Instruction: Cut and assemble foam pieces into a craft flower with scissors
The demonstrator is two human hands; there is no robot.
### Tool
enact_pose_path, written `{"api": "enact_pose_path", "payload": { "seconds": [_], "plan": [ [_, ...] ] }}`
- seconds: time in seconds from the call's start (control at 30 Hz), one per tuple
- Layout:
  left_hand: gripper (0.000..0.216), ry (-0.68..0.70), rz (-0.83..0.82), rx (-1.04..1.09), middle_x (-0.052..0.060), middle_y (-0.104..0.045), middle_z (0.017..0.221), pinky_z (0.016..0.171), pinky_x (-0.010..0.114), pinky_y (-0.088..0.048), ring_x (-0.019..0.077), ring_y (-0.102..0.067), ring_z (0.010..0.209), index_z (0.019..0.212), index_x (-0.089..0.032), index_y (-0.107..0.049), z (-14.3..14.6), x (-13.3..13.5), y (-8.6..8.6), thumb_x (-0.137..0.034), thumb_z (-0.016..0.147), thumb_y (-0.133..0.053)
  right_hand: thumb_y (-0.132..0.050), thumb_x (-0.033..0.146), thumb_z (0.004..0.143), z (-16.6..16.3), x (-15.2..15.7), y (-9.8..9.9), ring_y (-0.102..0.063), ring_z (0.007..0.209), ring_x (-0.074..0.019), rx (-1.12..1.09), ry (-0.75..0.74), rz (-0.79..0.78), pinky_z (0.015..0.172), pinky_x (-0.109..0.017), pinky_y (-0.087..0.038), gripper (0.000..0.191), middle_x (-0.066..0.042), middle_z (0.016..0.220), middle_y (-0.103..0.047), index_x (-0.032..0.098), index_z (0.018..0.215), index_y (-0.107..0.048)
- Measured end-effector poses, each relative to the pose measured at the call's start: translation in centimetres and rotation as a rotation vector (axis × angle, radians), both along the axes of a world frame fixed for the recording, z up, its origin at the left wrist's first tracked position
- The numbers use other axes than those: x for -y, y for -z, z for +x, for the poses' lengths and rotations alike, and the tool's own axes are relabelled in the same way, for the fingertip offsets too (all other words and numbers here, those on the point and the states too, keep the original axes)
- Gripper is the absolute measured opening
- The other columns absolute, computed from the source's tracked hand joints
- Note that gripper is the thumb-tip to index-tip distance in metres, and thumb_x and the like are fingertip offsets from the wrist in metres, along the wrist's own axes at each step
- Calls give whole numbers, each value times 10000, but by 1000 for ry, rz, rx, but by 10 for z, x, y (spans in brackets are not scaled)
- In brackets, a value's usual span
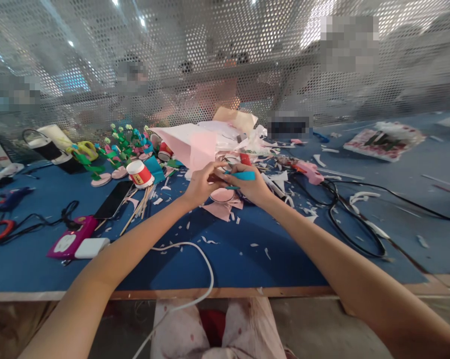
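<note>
My left hand (202, 185) and my right hand (249, 185) meet over the middle of the table. The fingers of my left hand are bent into a pinch, and what lies between them is too small to make out. A flat turquoise piece (244, 175) is in my right hand, with a narrow edge of the same colour below the fingers; its exact kind is unclear. Just beneath both hands lie a round pink piece (222, 195) and pink paper scraps (219, 211). Behind them rises a heap of pink paper sheets (203, 149).
A red-and-white paper cup (140, 174), phone (113, 199), thin sticks (138, 212) and small paper flowers (123, 144) stand or lie left. A pink glue gun (309, 172) with looping black cord (333, 214) lies right. A white cable (209, 264) crosses the front edge; perforated metal (225, 60) stands behind.
</note>
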State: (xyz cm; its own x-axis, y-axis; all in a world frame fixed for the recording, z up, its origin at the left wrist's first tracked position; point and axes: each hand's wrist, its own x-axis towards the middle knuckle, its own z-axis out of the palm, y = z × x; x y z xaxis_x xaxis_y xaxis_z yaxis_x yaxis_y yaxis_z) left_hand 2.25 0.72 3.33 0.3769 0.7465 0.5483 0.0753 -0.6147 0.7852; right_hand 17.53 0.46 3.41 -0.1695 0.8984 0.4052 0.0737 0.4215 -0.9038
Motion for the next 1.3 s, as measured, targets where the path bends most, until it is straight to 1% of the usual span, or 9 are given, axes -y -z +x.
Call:
{"api": "enact_pose_path", "payload": {
  "seconds": [0.13, 0.23, 0.33, 0.5, 0.6, 0.77, 1.0, 1.1, 1.3],
  "plan": [
    [303, -16, -20, 37, 46, -679, 796, 680, 279, -528, 167, -646, 734, 941, -147, -628, 1, 1, 0, -248, 659, -669, -701, 477, 553, 0, 1, 0, -308, 449, -50, -13, 49, 17, 420, -217, -237, 465, 72, 446, -333, 186, 491, -344],
    [360, -7, -30, 60, 45, -687, 795, 685, 292, -538, 168, -651, 711, 947, -150, -638, 1, 3, -1, -266, 614, -711, -708, 485, 533, -2, 2, -1, -282, 438, -46, -24, 75, 20, 404, -214, -224, 496, 78, 434, -299, 191, 477, -312],
    [405, 14, -46, 87, 40, -691, 782, 680, 292, -542, 164, -653, 691, 964, -157, -644, 2, 5, -2, -267, 584, -733, -705, 488, 537, -3, 2, 2, -303, 438, -52, -23, 79, 1, 398, -213, -239, 479, 73, 437, -320, 192, 494, -332],
    [274, -28, -42, 145, 33, -692, 736, 656, 286, -534, 156, -641, 660, 852, -160, -692, 3, 6, -3, -250, 595, -721, -691, 499, 561, -1, 2, 3, -328, 462, -61, 7, 92, 38, 419, -220, -256, 437, 58, 478, -359, 184, 531, -390],
    [245, -47, -45, 197, 19, -685, 726, 646, 279, -529, 148, -628, 659, 798, -165, -707, 4, 4, -3, -227, 562, -736, -601, 555, 647, 0, 3, -2, -340, 472, -69, 46, 73, 97, 439, -228, -265, 430, 49, 485, -362, 186, 551, -402],
    [318, -74, -100, 216, 17, -689, 773, 657, 278, -520, 146, -619, 694, 883, -190, -704, 4, 0, 0, -217, 567, -725, -353, 629, 777, 1, 6, -8, -347, 450, -87, 88, 84, 116, 439, -236, -269, 455, 44, 473, -370, 194, 691, -451],
    [289, -127, 1, 174, 17, -691, 819, 657, 245, -505, 126, -603, 705, 922, -205, -694, 0, -4, 2, -185, 635, -666, -381, 570, 808, 3, 10, -7, -372, 488, -101, 232, 236, 283, 501, -251, -264, 400, 29, 517, -385, 208, 639, -387],
    [285, -138, 34, 182, 11, -685, 839, 647, 236, -504, 114, -601, 685, 955, -204, -682, -1, -5, 2, -199, 673, -639, -389, 586, 793, 3, 7, -5, -368, 481, -97, 210, 158, 253, 474, -239, -262, 412, 32, 507, -394, 204, 641, -390],
    [280, -141, 81, 218, 12, -683, 802, 636, 223, -493, 114, -600, 693, 929, -193, -687, -2, -7, 1, -209, 650, -677, -461, 566, 766, 5, 1, -7, -322, 354, -59, 72, -130, 82, 364, -204, -240, 392, 70, 416, -383, 205, 643, -371]
  ]
}}
